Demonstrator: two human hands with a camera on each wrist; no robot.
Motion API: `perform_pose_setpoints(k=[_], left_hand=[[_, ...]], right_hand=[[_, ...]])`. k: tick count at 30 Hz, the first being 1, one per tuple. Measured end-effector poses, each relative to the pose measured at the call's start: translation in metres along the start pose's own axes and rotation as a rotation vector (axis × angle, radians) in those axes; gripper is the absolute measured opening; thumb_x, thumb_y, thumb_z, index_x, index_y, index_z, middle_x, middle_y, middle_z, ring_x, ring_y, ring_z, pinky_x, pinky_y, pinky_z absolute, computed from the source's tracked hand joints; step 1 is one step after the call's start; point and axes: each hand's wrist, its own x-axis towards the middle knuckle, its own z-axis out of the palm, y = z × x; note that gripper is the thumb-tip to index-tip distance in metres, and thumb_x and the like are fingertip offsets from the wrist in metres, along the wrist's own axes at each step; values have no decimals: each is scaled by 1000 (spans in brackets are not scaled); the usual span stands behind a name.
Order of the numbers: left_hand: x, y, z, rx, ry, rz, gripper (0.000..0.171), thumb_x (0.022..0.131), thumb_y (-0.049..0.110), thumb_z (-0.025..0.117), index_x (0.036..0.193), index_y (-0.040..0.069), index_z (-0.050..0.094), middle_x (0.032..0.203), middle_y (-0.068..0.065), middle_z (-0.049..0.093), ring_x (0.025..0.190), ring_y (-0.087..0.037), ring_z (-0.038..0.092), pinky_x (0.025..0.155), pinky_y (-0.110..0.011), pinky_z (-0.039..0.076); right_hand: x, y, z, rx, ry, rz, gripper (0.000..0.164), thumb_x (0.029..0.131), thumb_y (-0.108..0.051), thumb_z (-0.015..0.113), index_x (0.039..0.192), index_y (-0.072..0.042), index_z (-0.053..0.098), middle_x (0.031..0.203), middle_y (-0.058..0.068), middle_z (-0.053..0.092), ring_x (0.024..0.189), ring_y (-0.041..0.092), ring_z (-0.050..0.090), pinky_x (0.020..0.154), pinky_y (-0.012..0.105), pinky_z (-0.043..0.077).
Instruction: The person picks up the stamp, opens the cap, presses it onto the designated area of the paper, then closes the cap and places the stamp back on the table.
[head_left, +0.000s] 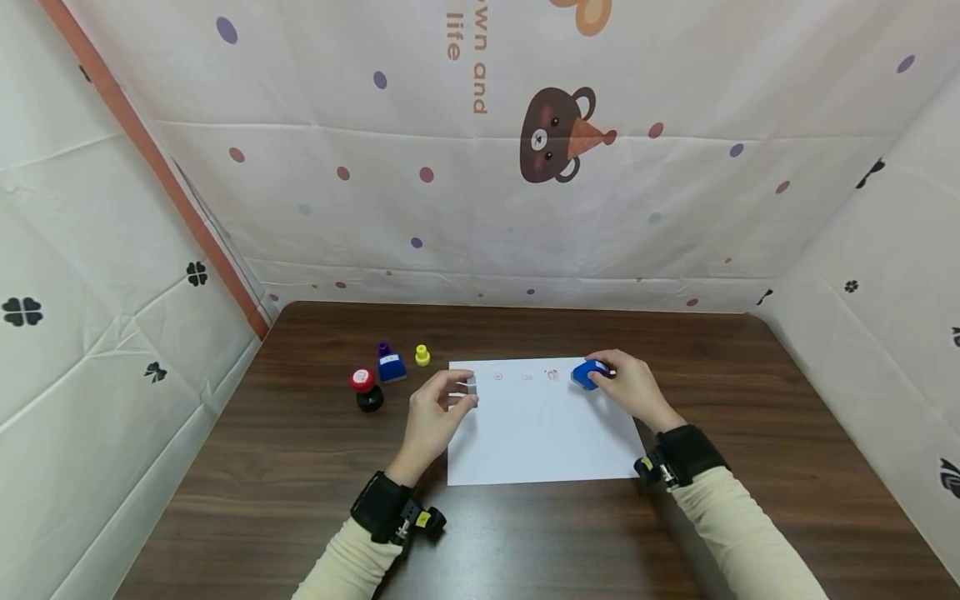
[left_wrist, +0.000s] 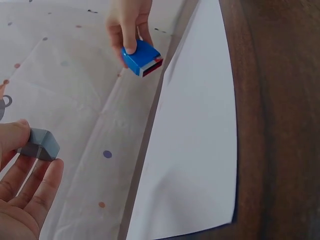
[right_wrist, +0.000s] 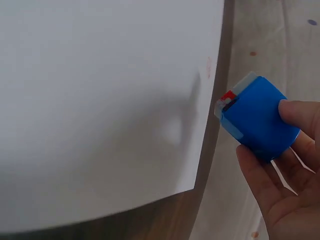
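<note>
Between the thumb and fingers of my left hand (head_left: 429, 418) is a small grey cap (left_wrist: 46, 144), held over the paper's left edge. My right hand (head_left: 636, 393) grips a blue self-inking stamp (right_wrist: 256, 117) by its sides, above the upper right of the white paper (head_left: 536, 437). The stamp's uncapped end, with red and a clear rim, shows in the right wrist view. Small red stamp marks (head_left: 552, 375) run in a row along the paper's top. In the left wrist view the stamp and cap appear apart, each in its own hand.
Left of the paper on the brown wooden table (head_left: 300, 467) stand a red-and-black round stamp (head_left: 365, 390), a blue stamp with a purple top (head_left: 391, 364) and a small yellow stamp (head_left: 422, 356). A printed white cloth (head_left: 465, 217) hangs behind the table.
</note>
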Motion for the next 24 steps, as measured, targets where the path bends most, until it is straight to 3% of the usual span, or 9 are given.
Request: perform_pose_setpoints(k=[9,17,24], left_hand=[[-4,-3,1,15,-16,15,28,79,-3,68,106,4,63,101,-14,64,86,-23,65,72,-26,56],[-5,-6,1,-6,-11,47,28,79,-5,67,106,3,62,101,-16,64,86,-26,65,72,-37,57],[-6,-7,1,-5,-6,38,29,79,-5,68,105,4,62,100,-14,64,86,-25,66,72,-37,57]], right_hand=[[15,0,1,-157,-74,-48,24,83,-6,66,107,-1,64,103,17,63,95,33,62,82,49,52],[23,0,1,-241,-111,-38,24,84,-7,65,107,-1,64,101,16,62,96,33,61,83,48,51],[28,2,1,-296,-138,-42,25,83,-7,67,107,-1,65,100,16,62,94,31,62,82,47,52]])
